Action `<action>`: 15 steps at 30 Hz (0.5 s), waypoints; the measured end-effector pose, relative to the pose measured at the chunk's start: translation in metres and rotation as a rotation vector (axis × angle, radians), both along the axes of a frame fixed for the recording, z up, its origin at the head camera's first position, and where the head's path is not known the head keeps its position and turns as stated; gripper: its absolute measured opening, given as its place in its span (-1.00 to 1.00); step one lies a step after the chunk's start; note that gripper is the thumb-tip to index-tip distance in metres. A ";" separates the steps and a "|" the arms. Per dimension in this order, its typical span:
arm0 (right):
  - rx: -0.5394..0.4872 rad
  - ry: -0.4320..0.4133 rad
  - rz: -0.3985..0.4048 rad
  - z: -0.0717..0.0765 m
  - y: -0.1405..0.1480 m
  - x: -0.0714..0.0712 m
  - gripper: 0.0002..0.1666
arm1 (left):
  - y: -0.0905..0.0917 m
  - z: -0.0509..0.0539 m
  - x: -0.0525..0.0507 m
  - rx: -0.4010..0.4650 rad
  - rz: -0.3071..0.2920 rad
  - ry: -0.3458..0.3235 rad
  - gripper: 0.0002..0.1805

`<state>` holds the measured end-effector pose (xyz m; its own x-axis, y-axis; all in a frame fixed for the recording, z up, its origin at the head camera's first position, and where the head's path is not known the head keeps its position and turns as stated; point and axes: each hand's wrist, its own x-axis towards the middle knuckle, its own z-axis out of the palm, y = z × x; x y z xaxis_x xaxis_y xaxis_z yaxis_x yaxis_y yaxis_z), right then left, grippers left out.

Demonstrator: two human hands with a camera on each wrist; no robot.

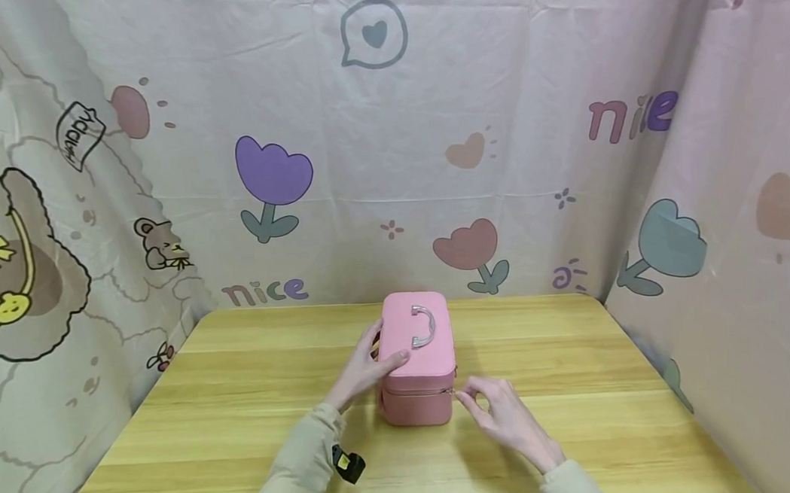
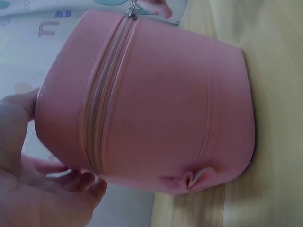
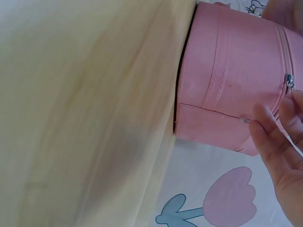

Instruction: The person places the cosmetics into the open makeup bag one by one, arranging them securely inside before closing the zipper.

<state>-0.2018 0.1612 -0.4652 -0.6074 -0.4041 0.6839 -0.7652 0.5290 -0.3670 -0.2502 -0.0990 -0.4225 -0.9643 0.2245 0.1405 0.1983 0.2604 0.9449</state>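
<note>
A pink zippered cosmetic case stands upright on the wooden table, its lid down and a silver handle on top. My left hand holds the lid from the left side, thumb on the top and fingers against the side. At the near right corner, my right hand pinches the zipper pull between thumb and index finger. The zipper runs round the case under the lid. A small pink bow-like loop sits on the case's left side.
The wooden table spreads around the case. Behind it and along both sides hangs a printed curtain with flowers and cartoon figures. A black wrist device is on my left sleeve.
</note>
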 end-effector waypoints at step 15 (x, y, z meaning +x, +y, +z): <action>-0.024 0.012 0.046 -0.002 -0.002 -0.002 -0.94 | 0.038 -0.012 0.034 -0.160 0.353 0.111 0.10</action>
